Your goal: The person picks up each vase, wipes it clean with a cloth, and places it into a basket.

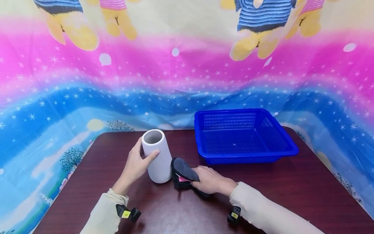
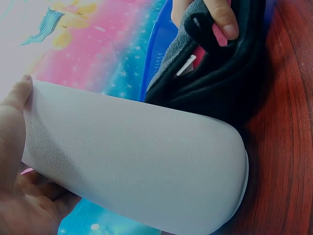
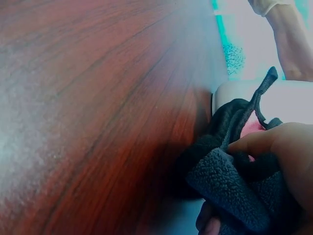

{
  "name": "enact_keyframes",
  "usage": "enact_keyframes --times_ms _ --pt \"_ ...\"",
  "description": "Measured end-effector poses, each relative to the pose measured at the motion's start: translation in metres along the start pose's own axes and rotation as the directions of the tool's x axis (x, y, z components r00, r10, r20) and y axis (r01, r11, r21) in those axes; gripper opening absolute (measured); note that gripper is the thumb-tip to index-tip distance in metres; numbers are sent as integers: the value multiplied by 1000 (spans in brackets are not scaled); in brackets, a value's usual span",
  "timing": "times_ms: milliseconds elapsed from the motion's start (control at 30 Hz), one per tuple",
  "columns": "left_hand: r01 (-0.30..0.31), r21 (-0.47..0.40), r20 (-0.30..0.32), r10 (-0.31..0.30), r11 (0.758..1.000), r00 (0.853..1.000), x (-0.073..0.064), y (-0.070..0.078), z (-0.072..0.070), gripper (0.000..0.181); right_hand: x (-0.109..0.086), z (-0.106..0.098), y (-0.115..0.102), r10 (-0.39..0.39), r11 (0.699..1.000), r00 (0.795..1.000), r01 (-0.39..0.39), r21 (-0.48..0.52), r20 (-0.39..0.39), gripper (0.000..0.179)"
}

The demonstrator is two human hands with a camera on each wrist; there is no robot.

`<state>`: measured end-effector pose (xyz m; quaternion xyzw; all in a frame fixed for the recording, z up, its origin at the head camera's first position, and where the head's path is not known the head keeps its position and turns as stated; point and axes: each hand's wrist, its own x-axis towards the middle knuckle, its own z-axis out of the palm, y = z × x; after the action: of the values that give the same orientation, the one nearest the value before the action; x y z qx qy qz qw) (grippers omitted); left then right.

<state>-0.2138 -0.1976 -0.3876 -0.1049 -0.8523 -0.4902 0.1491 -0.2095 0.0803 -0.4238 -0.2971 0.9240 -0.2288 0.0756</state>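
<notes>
A white, tapered, vase-like cylinder [image 1: 160, 167], its round mouth facing up, leans slightly on the dark table. My left hand [image 1: 136, 166] holds it near the top, thumb across the front and fingers behind. Against its lower right side is a soft black-and-grey fabric item [image 1: 183, 169] with a fuzzy grey face and pink inside. My right hand [image 1: 211, 179] pinches that item between thumb and fingers. In the left wrist view a black loop and a small white tag [image 2: 187, 65] show at its opening. Its exact kind I cannot tell.
A blue perforated plastic basket [image 1: 248, 158] stands at the back right, beyond my right hand. The reddish-brown table [image 1: 163, 211] ends at a patterned cloth backdrop [image 1: 163, 74]. Each wrist wears a small black camera.
</notes>
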Motion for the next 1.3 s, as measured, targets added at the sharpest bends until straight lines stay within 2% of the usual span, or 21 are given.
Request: enact_keyframes --times_ms 433,733,1033,1300 --pt "-7 8 -1 7 1000 1000 1 -1 1 66 -12 -9 0 42 999 999 -42 -26 2 12" --pt "-9 11 -9 10 1000 1000 1 -1 1 65 -16 -18 -3 -19 999 999 18 -28 -43 11" --pt "-8 -9 -5 8 1000 1000 -1 0 1 64 -19 -24 -5 -46 999 996 46 1 -72 9" --pt "-6 -11 -5 6 1000 1000 -1 0 2 63 -21 -28 -8 -81 997 987 81 -2 -138 11"
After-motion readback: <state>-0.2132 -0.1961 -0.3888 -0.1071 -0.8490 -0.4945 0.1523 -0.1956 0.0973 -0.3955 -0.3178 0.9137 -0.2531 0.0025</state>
